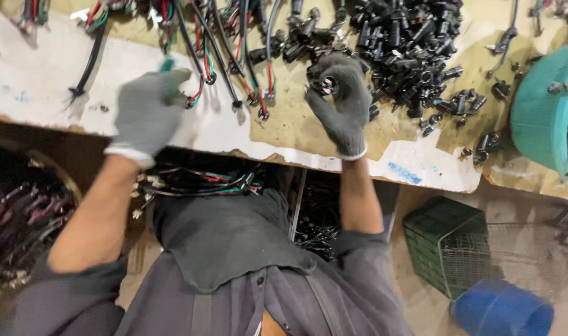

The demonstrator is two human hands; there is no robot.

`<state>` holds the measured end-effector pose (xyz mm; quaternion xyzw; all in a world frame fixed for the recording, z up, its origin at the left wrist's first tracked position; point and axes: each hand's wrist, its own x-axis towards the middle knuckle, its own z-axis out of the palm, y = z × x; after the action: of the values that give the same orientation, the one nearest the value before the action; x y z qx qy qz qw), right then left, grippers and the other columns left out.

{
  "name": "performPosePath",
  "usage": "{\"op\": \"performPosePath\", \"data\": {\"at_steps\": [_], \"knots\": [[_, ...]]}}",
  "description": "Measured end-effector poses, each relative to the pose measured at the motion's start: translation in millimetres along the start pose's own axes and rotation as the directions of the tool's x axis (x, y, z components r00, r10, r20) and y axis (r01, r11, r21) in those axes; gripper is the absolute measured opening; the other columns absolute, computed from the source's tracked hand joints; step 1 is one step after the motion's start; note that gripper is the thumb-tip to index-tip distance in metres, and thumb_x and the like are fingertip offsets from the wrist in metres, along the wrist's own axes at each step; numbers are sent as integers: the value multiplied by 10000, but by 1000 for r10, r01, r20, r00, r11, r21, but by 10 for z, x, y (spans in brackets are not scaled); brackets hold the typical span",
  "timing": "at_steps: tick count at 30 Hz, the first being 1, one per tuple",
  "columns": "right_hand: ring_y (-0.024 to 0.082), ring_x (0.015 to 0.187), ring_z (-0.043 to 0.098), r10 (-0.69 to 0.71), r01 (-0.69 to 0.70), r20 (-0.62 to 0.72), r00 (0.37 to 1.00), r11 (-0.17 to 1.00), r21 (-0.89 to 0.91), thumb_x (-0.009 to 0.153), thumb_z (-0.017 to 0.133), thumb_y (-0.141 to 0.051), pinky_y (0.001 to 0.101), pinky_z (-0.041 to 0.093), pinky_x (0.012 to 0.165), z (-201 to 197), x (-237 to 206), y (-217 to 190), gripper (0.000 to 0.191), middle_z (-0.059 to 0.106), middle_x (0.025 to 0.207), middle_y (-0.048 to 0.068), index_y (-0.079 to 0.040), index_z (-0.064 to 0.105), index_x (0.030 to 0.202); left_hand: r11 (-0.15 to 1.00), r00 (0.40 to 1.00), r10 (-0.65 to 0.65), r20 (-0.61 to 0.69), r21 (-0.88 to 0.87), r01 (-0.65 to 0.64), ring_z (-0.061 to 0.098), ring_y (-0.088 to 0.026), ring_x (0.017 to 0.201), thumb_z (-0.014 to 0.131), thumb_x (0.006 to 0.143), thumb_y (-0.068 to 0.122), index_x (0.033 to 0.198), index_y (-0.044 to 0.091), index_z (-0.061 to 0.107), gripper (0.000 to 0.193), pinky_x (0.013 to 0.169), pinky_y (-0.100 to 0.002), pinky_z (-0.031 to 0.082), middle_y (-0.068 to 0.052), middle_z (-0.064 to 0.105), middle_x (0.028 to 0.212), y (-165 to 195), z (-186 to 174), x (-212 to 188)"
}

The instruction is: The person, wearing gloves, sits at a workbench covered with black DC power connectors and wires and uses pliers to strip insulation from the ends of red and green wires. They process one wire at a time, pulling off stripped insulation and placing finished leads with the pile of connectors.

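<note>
On the surface (358, 155), the gloved right hand (339, 99) pinches a small black connector (327, 85) in a closed grip, just beside the black pile (408, 43). The blurred left hand (146, 112) rests near the cables (234, 56); its grip cannot be told.

Grey knit gloves, white cuffs, grey shirt

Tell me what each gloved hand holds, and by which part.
Right hand pinches a small black connector between thumb and fingertips, around its body. Left hand is blurred; whether it grips anything cannot be told.
</note>
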<state>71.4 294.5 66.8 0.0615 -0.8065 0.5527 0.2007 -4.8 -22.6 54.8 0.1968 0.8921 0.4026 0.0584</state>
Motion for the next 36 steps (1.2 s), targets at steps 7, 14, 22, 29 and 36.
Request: {"op": "performPosePath", "data": {"at_steps": [7,14,22,29,36], "knots": [[189,763,628,406,-402,102,908,775,488,989,648,-246,316,512,771,512,-493,-311,271,665,861,113,19,629,1046,892,1000,-9,-17,-453,0,715,-91,803,725,914,55,1280,56,706,367,721,-249,591,-55,754,972,811,-651,-346],[289,767,658,-80,98,406,910,995,-26,839,710,-707,377,507,712,547,-381,-435,714,643,845,117,-26,651,1047,855,983,68,168,-518,29,653,-121,772,757,880,44,1280,87,729,403,705,-274,547,-93,740,930,998,-230,-385],[317,696,633,73,22,488,870,983,-185,818,804,-617,395,496,675,689,-541,-264,558,610,762,85,-85,669,921,890,969,191,157,-444,-104,678,-181,808,737,869,25,1289,99,736,427,748,-332,555,-128,710,916,786,-164,-328],[315,617,602,126,-7,467,875,969,-248,861,834,-478,406,464,621,736,-579,-366,429,574,666,76,-112,620,797,671,980,137,-147,-714,-201,591,-149,674,672,932,91,853,-27,647,144,600,-306,472,-125,736,899,744,-415,-366],[363,714,643,79,331,721,688,850,-409,663,796,-328,491,477,633,1016,-753,-282,264,674,748,85,-164,693,843,437,987,-69,-144,-894,-100,648,-208,844,694,1120,246,1121,-2,640,254,749,-309,527,-84,663,983,724,220,-792]]}}
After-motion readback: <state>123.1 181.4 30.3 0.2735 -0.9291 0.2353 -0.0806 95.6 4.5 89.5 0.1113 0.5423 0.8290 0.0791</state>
